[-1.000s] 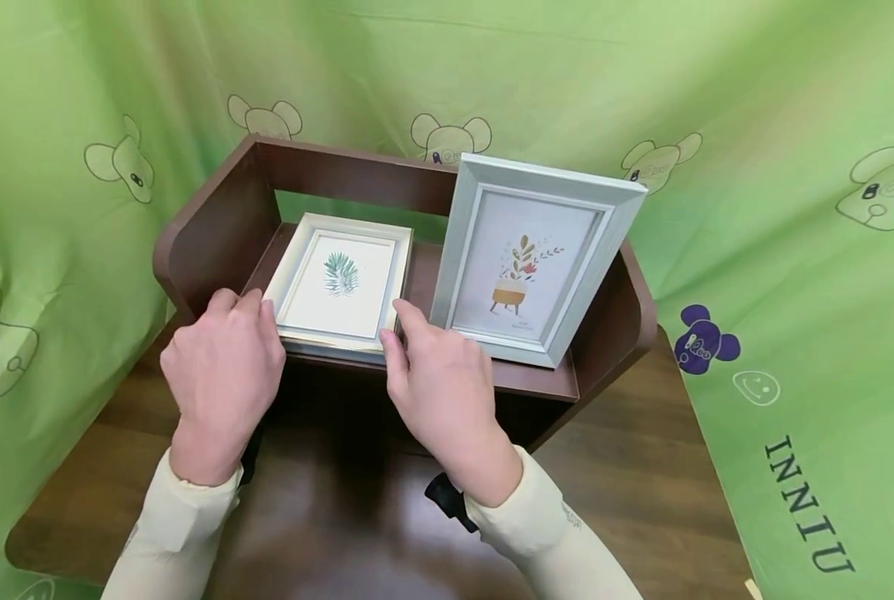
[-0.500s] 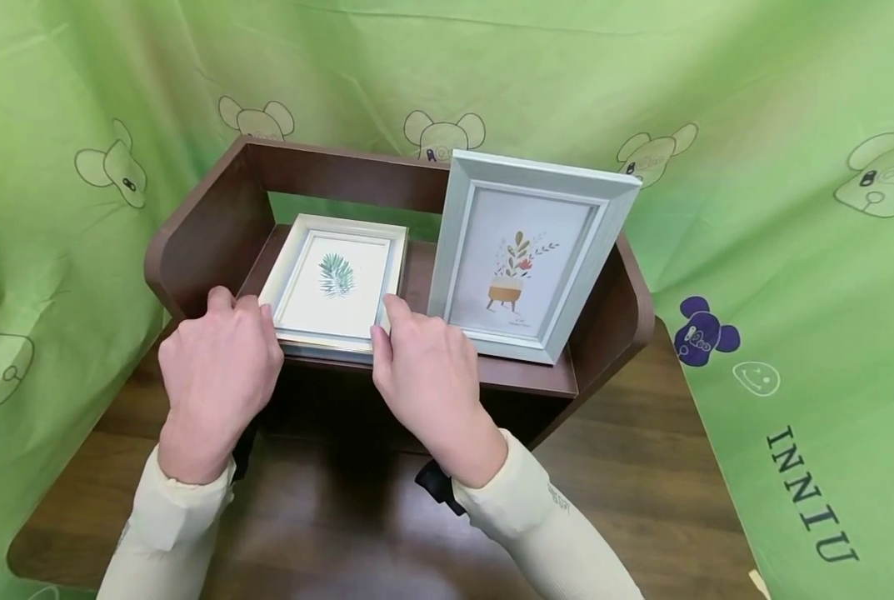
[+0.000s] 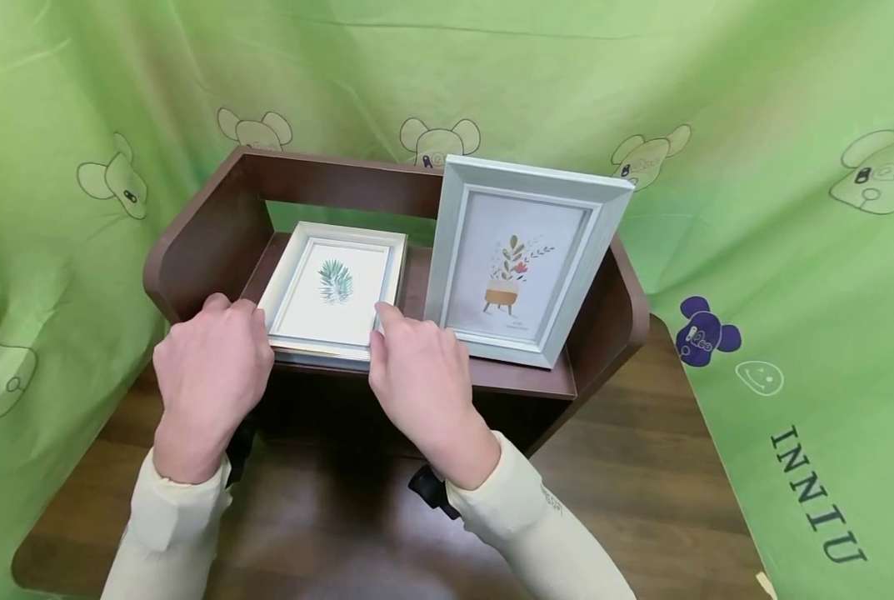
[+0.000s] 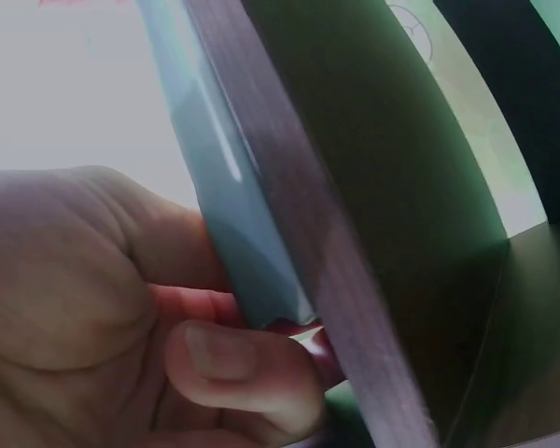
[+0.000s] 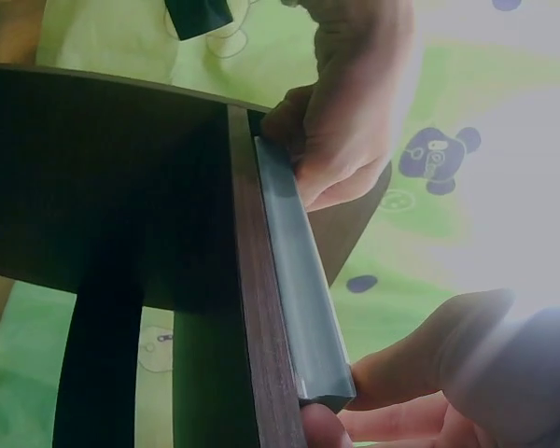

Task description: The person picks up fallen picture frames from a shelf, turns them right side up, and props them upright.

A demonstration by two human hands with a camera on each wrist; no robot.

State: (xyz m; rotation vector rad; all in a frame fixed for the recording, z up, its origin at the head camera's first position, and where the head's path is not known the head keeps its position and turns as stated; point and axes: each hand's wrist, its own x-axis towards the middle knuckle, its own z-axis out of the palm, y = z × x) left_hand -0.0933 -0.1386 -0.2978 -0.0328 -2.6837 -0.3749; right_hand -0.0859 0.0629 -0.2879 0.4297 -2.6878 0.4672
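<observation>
A pale picture frame [image 3: 334, 287] with a green leaf print lies face up on the left part of a dark brown shelf [image 3: 417, 283]. My left hand [image 3: 214, 358] grips its front left corner. At the front right corner my right hand [image 3: 424, 367] pinches the frame, index fingertip over the right border and thumb at the front edge. In the left wrist view, the frame's blue-grey side [image 4: 229, 187] runs along the shelf's front board [image 4: 308, 205], fingers below its corner. Both hands [image 5: 355, 103] appear at opposite ends of that side [image 5: 303, 289] in the right wrist view.
A larger pale blue picture frame [image 3: 517, 267] with a potted plant print stands leaning on the shelf's right part. Raised side panels [image 3: 199, 225] and a back rail [image 3: 342, 183] bound the shelf. Green printed cloth [image 3: 551, 75] hangs behind; a wooden surface [image 3: 626, 467] lies below.
The head view has shifted slightly. My right index fingertip has moved a little left onto the leaf print frame's right border. Both hands stay at its front corners.
</observation>
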